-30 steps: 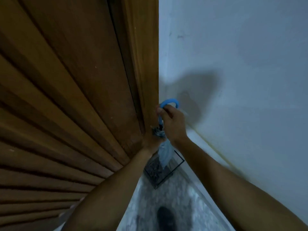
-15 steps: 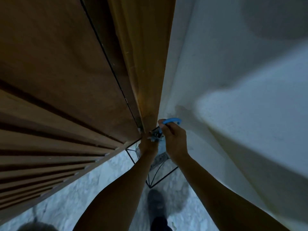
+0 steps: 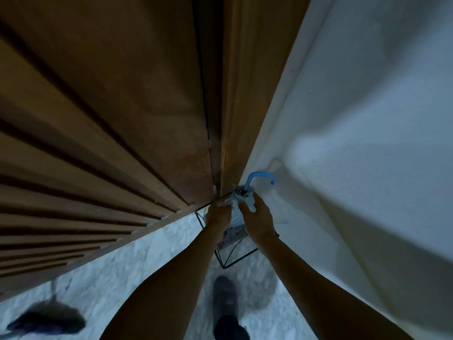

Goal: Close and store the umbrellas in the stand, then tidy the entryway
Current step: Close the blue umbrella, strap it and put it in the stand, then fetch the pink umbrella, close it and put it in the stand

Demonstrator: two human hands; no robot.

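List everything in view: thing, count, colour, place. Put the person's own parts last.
umbrella: one, pale blue canopy folded, curved blue handle sticking up; standing in the stand in the corner.
umbrella stand: one, black wire frame; on the floor where the door meets the wall.
door: one, brown wood with ridged panels; left half of the view.
wall: one, white; right side.
floor: one, pale mottled stone; bottom.
dark object: one, blackish, blurred, cannot tell what; on the floor at bottom left.
shoe: one, dark; bottom centre, before the stand.
left hand: one; grips the folded canopy top.
right hand: one; fingers pinch the canopy below the handle.
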